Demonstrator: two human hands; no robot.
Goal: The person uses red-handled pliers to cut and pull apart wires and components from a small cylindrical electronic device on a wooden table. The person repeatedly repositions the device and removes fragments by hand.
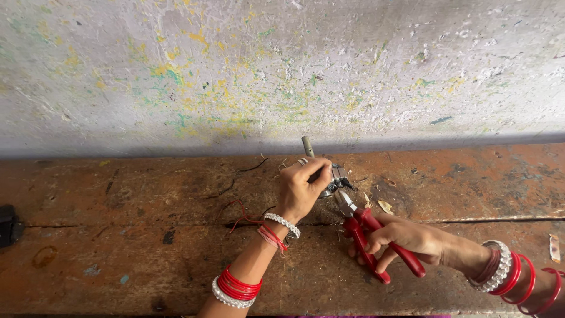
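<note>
left hand fingers curl tight around a small metal part; right hand grips red pliers, their tip touching the part.

Single head-worn view, close above, tilted down onto worn wooden bench against paint-flecked wall.

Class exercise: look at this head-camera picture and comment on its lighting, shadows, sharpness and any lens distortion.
Head view: soft, even daylight, no glare; a band of shadow lies where the paint-flecked wall meets the wooden bench. The left hand, the right hand and the red-handled pliers are sharp, without motion blur. The bench edge bows slightly, a wide-angle effect, and the corners look a little softer.
</note>
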